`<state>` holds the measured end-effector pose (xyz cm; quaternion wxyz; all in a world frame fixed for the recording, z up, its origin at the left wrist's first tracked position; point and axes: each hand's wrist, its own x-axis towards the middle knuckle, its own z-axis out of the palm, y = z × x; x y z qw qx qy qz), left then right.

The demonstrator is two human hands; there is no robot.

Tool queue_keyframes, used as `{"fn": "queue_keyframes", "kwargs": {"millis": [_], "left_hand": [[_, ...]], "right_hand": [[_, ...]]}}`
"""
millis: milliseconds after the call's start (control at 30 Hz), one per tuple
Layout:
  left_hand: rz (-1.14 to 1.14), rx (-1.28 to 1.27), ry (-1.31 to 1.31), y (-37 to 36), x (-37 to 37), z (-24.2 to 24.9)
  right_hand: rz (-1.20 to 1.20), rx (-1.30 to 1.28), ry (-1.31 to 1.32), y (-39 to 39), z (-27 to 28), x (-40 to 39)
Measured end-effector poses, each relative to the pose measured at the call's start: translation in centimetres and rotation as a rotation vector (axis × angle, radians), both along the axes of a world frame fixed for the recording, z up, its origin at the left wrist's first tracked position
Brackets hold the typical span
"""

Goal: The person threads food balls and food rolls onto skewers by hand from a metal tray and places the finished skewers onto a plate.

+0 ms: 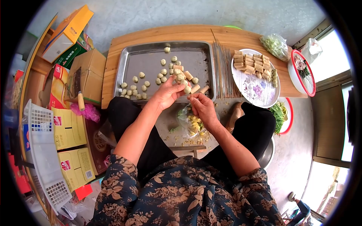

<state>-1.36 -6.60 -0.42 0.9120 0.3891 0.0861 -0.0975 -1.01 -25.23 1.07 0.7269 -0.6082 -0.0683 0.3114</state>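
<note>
My left hand (169, 93) is closed around a row of pale, green-speckled balls (187, 89) above the tray's front edge. They line up as if threaded on a thin skewer, which is mostly hidden. Just below the lowest ball, the fingers of my right hand (203, 108) pinch together at what looks like the skewer's end. More speckled balls (141, 74) lie scattered in the metal tray (130, 52), mostly in its left and middle parts. Several short tan rolls (189, 75) lie close to my hands at the tray's right side.
Many thin skewers (225, 71) lie right of the tray. Beyond them, an oval plate (247, 86) holds stacked tan rolls and loaded balls. A bag of greens (274, 46) and a red-rimmed basin (312, 88) stand farther right. Between my knees hangs a plastic bag (191, 122) of yellowish scraps.
</note>
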Motion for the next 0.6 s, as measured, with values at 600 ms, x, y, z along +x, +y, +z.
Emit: {"fn": "queue_keyframes", "kwargs": {"millis": [600], "left_hand": [[0.002,0.008,0.02,-0.17,0.0,0.08]], "right_hand": [[-0.024,0.027,0.011,0.07,-0.04,0.19]]}}
